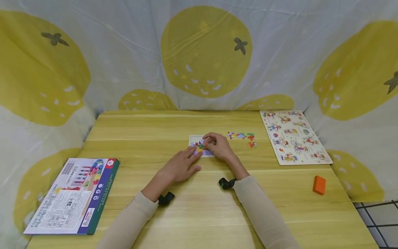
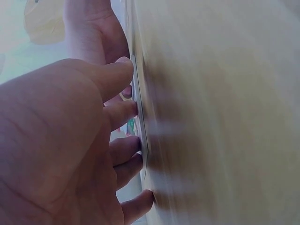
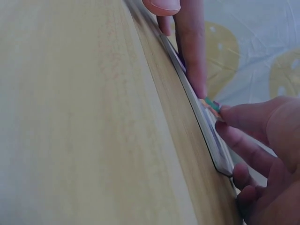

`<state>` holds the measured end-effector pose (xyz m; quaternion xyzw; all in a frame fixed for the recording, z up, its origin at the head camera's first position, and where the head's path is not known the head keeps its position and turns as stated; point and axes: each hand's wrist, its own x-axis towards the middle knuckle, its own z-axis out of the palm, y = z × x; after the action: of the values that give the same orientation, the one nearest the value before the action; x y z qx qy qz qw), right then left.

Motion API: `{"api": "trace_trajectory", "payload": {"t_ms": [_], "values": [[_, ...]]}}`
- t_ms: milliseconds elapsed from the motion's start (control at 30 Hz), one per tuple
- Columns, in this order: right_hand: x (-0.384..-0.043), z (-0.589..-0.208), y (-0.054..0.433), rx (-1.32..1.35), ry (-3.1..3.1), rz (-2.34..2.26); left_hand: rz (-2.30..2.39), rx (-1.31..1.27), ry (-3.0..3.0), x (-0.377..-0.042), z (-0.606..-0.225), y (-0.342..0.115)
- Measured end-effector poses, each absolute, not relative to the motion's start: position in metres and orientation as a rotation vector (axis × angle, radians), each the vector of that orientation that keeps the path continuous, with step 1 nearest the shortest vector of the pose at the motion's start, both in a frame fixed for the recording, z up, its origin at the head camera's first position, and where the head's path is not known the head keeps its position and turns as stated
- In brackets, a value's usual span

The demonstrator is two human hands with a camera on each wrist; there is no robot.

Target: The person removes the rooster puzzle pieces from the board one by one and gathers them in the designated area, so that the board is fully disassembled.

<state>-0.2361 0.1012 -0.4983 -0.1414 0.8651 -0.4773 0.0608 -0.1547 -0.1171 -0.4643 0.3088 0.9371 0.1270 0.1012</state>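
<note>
A small jigsaw puzzle board (image 1: pixel 191 138) with a pale rim lies flat on the wooden table, partly covered by both hands. My left hand (image 1: pixel 180 166) rests on its left side, fingers spread and fairly straight, their tips touching the board. From the right, my right hand (image 1: pixel 219 146) pinches a small colourful puzzle piece (image 3: pixel 213 106) between thumb and finger. In the right wrist view the piece is tilted at the board's surface, close to a left fingertip. Beyond the right hand, several loose puzzle pieces (image 1: pixel 240 136) lie on the table.
A large peg puzzle board (image 1: pixel 293 136) with figures lies at the back right. An orange block (image 1: pixel 319 185) sits near the right edge. On the left lies a flat printed box (image 1: pixel 71 197). Patterned cloth (image 1: pixel 133 52) hangs around the table (image 1: pixel 192 214).
</note>
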Motion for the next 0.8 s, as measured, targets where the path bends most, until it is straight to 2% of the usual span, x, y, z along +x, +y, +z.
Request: {"api": "trace_trajectory", "payload": {"t_ms": [500,800], "values": [[-0.236,-0.497,0.112,-0.349,2.479,-1.683,0.366,0.911,2.771,-0.156,-0.47,-0.12],[-0.231,-0.486,0.138,-0.253,2.333,-1.778,0.352,0.877,2.779,-0.157,-0.473,-0.119]]}}
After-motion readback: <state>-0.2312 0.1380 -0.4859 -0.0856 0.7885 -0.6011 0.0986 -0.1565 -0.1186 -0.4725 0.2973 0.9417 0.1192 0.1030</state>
